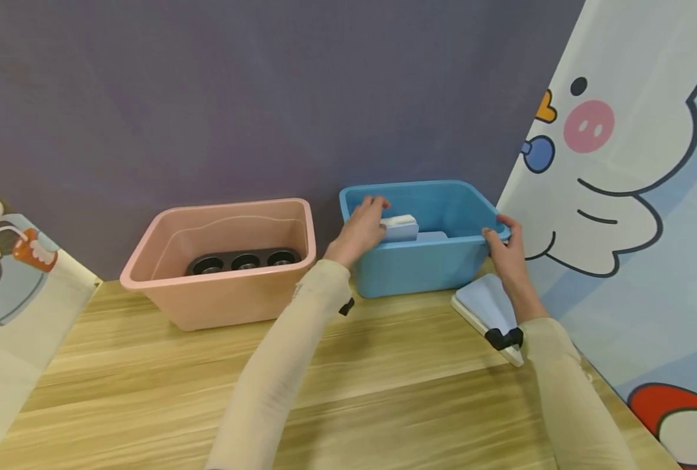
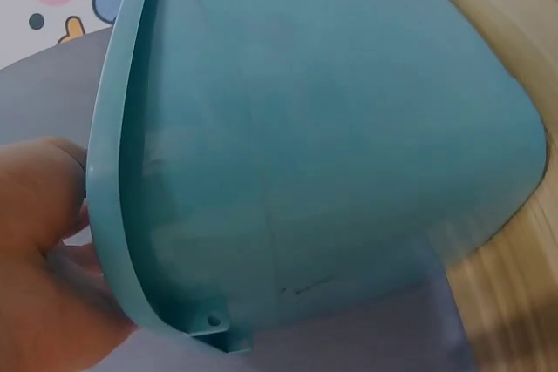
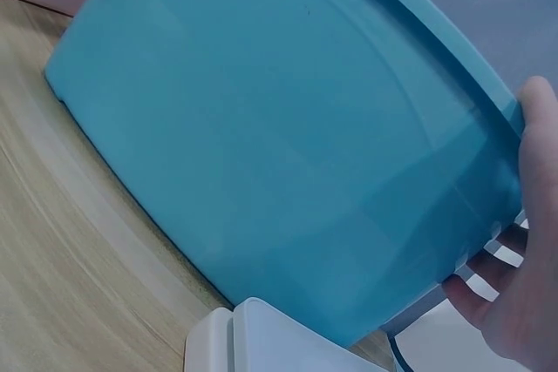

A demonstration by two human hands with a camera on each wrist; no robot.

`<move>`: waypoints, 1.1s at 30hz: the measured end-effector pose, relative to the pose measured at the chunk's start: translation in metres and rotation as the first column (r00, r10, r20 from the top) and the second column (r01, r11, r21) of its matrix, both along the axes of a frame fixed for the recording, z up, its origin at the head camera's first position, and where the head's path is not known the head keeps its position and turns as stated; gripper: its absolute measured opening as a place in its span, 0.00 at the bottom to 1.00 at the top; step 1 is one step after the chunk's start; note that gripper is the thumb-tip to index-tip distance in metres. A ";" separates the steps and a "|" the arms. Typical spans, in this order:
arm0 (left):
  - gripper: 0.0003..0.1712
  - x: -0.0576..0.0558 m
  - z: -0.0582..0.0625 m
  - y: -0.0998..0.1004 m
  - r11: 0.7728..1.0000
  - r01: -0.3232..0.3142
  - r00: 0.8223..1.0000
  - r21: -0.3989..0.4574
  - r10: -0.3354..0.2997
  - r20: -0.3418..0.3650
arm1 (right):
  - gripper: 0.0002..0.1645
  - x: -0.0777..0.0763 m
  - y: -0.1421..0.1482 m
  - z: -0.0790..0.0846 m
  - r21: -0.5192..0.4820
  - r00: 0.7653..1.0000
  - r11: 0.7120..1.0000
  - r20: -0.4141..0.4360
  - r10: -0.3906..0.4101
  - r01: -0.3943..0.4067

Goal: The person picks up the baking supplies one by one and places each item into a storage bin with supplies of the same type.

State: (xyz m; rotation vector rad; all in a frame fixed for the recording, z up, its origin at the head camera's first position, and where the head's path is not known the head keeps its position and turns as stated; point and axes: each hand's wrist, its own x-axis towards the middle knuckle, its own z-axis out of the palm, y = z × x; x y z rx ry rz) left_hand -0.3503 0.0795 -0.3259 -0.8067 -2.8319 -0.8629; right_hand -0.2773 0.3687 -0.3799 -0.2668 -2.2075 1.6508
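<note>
At the back right of the table stands a blue plastic bin (image 1: 419, 267). My left hand (image 1: 360, 232) reaches over its left rim and holds the end of a flat light-blue and white case (image 1: 400, 230); the fingertips are mostly hidden. In the left wrist view the left hand (image 2: 52, 259) shows beyond the bin's rim (image 2: 106, 172). A second light-blue piece (image 1: 432, 236) lies lower inside. My right hand (image 1: 508, 254) grips the bin's right corner, thumb at the rim and fingers under it, as the right wrist view also shows.
Left of the blue bin is a pink bin (image 1: 225, 300) holding a dark muffin pan (image 1: 245, 262). Another light-blue and white flat case (image 1: 489, 303) lies on the wooden table (image 1: 384, 385) below my right hand. A grey partition (image 1: 237, 98) rises behind, with printed panels (image 1: 636, 150) at the sides.
</note>
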 end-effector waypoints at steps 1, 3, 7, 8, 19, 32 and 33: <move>0.25 0.000 0.000 -0.001 1.000 -0.004 1.000 -0.027 0.004 -0.025 | 0.38 0.000 0.000 0.000 -0.001 1.000 1.000 -0.002 -0.003 0.003; 0.23 0.000 0.000 -0.002 0.997 -0.013 0.997 -0.080 0.007 -0.078 | 0.38 -0.001 -0.001 -0.001 0.001 1.000 1.000 -0.006 -0.011 0.011; 0.17 -0.004 -0.002 -0.002 0.980 -0.059 0.978 -0.189 0.019 -0.208 | 0.38 -0.002 0.001 -0.001 -0.010 1.000 1.000 -0.014 -0.012 0.012; 0.16 -0.006 -0.002 -0.003 0.974 -0.079 0.972 -0.211 0.029 -0.231 | 0.39 -0.003 0.001 -0.002 -0.014 1.000 1.000 -0.010 -0.007 0.007; 0.18 -0.005 -0.004 -0.007 0.997 -0.046 0.981 -0.062 0.033 -0.192 | 0.38 -0.021 0.019 -0.023 -0.009 1.000 1.000 -0.001 -0.025 0.025; 0.16 0.025 -0.011 0.007 0.951 0.129 0.986 0.282 -0.093 -0.139 | 0.41 -0.002 0.008 -0.001 0.005 0.999 0.999 0.020 0.051 -0.051; 0.15 0.027 -0.012 0.008 0.942 0.144 0.984 0.302 -0.104 -0.145 | 0.41 -0.002 0.008 -0.001 0.010 0.998 0.998 0.024 0.059 -0.060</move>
